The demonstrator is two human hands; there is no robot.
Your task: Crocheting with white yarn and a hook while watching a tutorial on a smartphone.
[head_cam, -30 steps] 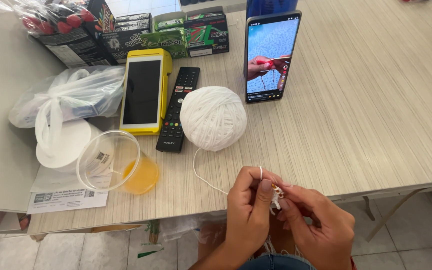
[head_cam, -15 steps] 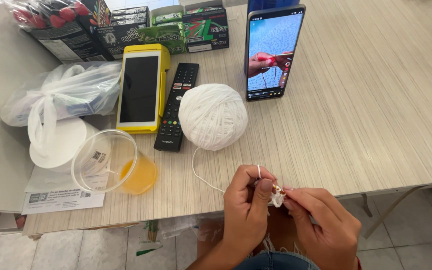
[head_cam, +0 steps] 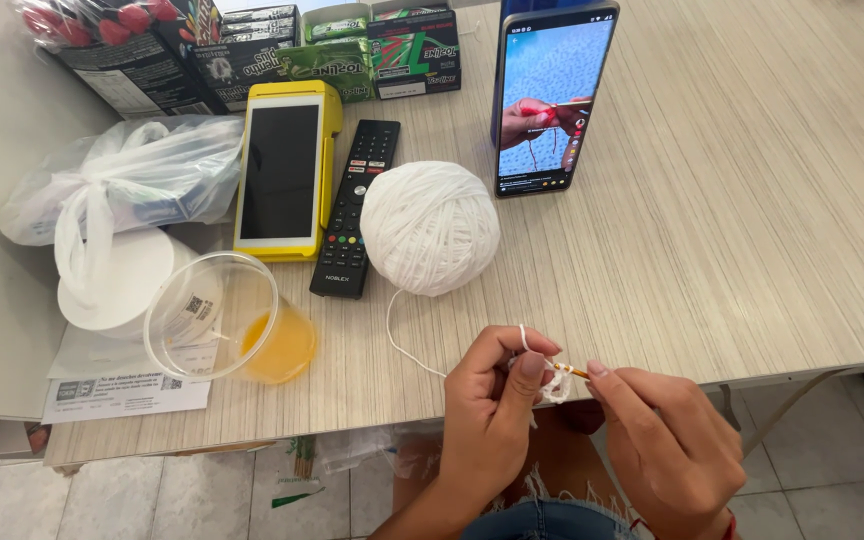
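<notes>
A white ball of yarn point(head_cam: 430, 226) rests on the wooden table point(head_cam: 732, 220), and a strand runs from it down to my hands at the table's near edge. My left hand point(head_cam: 492, 420) pinches the white yarn strand point(head_cam: 404, 345), with a loop over the forefinger and a small white worked piece point(head_cam: 555, 391) between the fingers. My right hand point(head_cam: 664, 440) grips a thin crochet hook point(head_cam: 572, 371) whose orange-yellow tip points into that piece. Both hands touch at the yarn, just past the table edge, above my lap.
A phone point(head_cam: 544, 95) stands upright behind the ball, showing a video. Left of the ball lie a black remote point(head_cam: 355, 205), a yellow card terminal point(head_cam: 284, 170), a tipped plastic cup with orange drink point(head_cam: 242, 322), a white plastic bag point(head_cam: 127, 185) and boxes point(head_cam: 252, 45).
My hands stay at the table edge with small finger shifts; the yarn loop on my left forefinger sits a little higher. The view has drifted slightly.
</notes>
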